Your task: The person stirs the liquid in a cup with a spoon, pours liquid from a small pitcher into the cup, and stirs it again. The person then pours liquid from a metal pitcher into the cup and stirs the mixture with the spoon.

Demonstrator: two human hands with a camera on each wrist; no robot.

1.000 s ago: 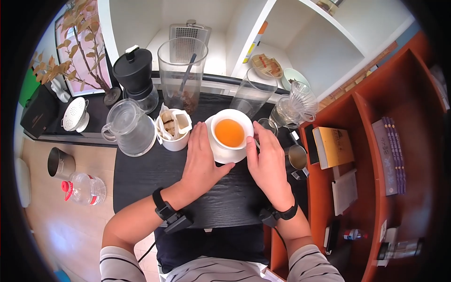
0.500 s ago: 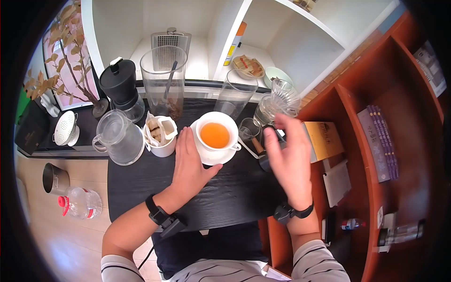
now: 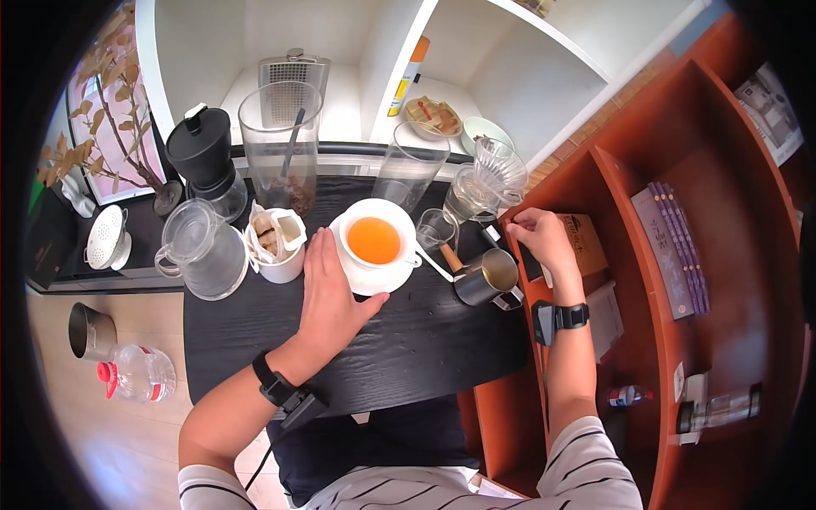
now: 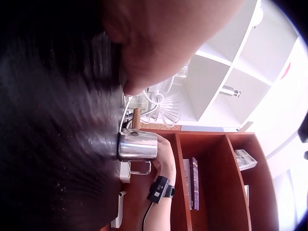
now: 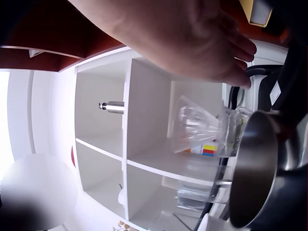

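A white cup [image 3: 407, 229] of orange-brown liquid stands on a white saucer [image 3: 365, 283] on the black table. My left hand [image 3: 331, 302] lies along the saucer's left side, fingers straight and thumb spread at its near edge. Over at the table's right edge, my right hand [image 3: 551, 245] has its fingers loosely bent, beyond a metal pitcher [image 3: 486, 280]. In the right wrist view its fingertips [image 5: 243, 79] are close to a black loop-shaped handle [image 5: 262, 70]. No object shows between those fingers.
Left of the cup stand a white container of paper bags [image 3: 289, 266], a glass jug [image 3: 204, 255] and a black grinder [image 3: 202, 153]. Behind are tall glass vessels [image 3: 279, 144]. A glass dripper [image 3: 500, 170] is at back right, beside red-brown shelves [image 3: 612, 187].
My right hand has left the cup's right side and moved right, past the metal pitcher to the table's edge. The left hand has stayed by the saucer. The head view has shifted.
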